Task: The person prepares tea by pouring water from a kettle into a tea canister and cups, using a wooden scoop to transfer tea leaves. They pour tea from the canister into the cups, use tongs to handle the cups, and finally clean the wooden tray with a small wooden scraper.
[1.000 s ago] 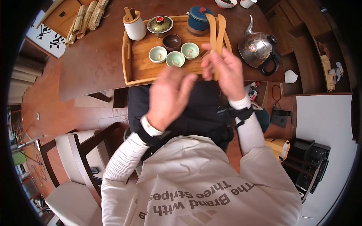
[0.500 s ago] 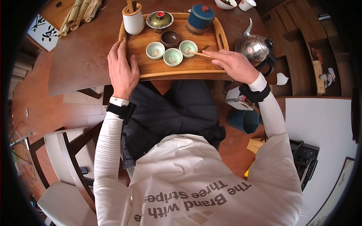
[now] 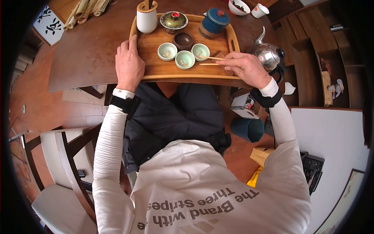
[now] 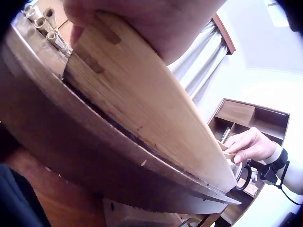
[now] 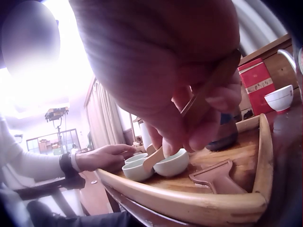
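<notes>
My right hand (image 3: pixel 247 68) pinches light wooden tongs (image 3: pixel 210 58) low over the right side of the wooden tray (image 3: pixel 175 76). The tong arms stand apart, one tip right at the rim of the right pale green cup (image 3: pixel 200 50). In the right wrist view a tong tip overlaps the green cups (image 5: pixel 138 171). At the tray's left front corner my left hand (image 3: pixel 129 64) grips the side, thumb inside and fingers outside. The left wrist view shows this hand over the corner, close beside the wooden tray wall (image 4: pixel 142 99). A small dark cup (image 3: pixel 183 40) stands behind the green ones.
Along the tray's back are a white tool holder (image 3: pixel 147 18), a lidded bowl (image 3: pixel 173 21) and a blue pot (image 3: pixel 214 22). A brown flat-headed tool (image 5: pixel 215 177) lies at the tray's right. Beyond it stands a steel kettle (image 3: pixel 264 54). Rolled mats (image 3: pixel 86 11) lie back left.
My left hand has moved left from above the tray's front onto its side. The tongs, earlier upright in my right hand, have come down to the right green cup, and their arms have spread.
</notes>
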The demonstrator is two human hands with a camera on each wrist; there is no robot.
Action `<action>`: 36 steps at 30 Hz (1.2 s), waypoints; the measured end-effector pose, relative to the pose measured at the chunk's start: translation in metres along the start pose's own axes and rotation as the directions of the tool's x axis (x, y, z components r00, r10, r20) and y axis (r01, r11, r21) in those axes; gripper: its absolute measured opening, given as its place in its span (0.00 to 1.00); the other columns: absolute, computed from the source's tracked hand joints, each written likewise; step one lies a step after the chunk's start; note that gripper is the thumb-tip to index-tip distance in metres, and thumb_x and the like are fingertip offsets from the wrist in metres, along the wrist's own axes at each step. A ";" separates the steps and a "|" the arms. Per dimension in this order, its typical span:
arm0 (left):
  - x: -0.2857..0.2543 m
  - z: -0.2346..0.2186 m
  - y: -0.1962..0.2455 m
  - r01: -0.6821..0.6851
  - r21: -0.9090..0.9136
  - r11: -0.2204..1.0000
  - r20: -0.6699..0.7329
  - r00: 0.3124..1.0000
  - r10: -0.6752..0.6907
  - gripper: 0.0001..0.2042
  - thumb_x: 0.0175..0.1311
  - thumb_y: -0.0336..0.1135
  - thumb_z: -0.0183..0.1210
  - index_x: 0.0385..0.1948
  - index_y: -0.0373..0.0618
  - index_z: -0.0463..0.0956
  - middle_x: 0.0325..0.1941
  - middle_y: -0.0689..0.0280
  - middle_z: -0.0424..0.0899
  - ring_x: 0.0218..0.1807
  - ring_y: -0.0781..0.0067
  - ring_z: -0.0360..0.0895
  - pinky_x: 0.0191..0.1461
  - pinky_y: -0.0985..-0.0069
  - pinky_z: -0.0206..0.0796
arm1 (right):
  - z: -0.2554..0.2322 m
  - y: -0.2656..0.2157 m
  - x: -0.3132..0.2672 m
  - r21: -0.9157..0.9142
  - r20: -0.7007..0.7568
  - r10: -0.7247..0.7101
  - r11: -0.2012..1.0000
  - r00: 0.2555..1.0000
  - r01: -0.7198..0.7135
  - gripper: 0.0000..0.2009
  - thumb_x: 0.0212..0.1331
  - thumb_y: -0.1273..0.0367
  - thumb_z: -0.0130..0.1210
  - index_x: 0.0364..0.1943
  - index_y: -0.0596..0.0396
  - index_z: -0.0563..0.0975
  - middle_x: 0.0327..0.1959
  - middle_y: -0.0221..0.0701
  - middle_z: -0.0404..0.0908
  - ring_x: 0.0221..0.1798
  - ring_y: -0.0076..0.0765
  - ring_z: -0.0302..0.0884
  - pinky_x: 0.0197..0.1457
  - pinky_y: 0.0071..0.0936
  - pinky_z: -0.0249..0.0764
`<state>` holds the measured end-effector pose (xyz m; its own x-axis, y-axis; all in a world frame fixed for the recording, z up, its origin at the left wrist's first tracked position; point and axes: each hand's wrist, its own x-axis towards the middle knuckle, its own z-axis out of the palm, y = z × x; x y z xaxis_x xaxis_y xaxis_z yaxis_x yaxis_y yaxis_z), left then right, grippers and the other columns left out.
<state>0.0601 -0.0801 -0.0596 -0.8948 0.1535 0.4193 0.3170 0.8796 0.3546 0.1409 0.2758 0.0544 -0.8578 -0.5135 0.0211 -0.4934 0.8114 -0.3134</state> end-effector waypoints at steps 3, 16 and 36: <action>0.001 -0.005 0.011 0.028 0.032 0.999 -0.024 0.999 -0.027 0.32 0.55 0.20 0.54 0.68 0.39 0.65 0.54 0.52 0.79 0.55 0.48 0.75 0.59 0.58 0.70 | 0.003 0.003 0.002 -0.077 0.030 0.007 0.997 1.000 -0.004 0.17 0.59 0.76 0.62 0.54 0.49 0.85 0.40 0.36 0.85 0.40 0.44 0.84 0.44 0.36 0.78; -0.004 -0.004 0.012 0.058 -0.043 0.997 -0.100 0.993 -0.062 0.31 0.57 0.21 0.53 0.68 0.34 0.64 0.55 0.46 0.77 0.56 0.45 0.74 0.63 0.57 0.68 | -0.010 -0.005 0.018 -0.168 0.127 0.057 0.985 0.990 -0.035 0.21 0.59 0.73 0.61 0.59 0.45 0.81 0.33 0.40 0.86 0.32 0.50 0.82 0.37 0.42 0.78; -0.005 -0.007 0.014 0.082 -0.083 0.993 -0.108 0.990 -0.090 0.30 0.59 0.21 0.53 0.68 0.35 0.63 0.57 0.44 0.76 0.57 0.42 0.73 0.64 0.56 0.68 | -0.008 0.000 0.009 -0.287 -0.049 -0.016 0.958 0.999 0.001 0.12 0.64 0.69 0.58 0.50 0.54 0.84 0.36 0.34 0.85 0.36 0.48 0.84 0.37 0.39 0.80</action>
<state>0.0717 -0.0712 -0.0513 -0.8806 0.0238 0.4733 0.2681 0.8487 0.4560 0.1324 0.2733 0.0620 -0.8561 -0.5117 0.0729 -0.5146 0.8570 -0.0278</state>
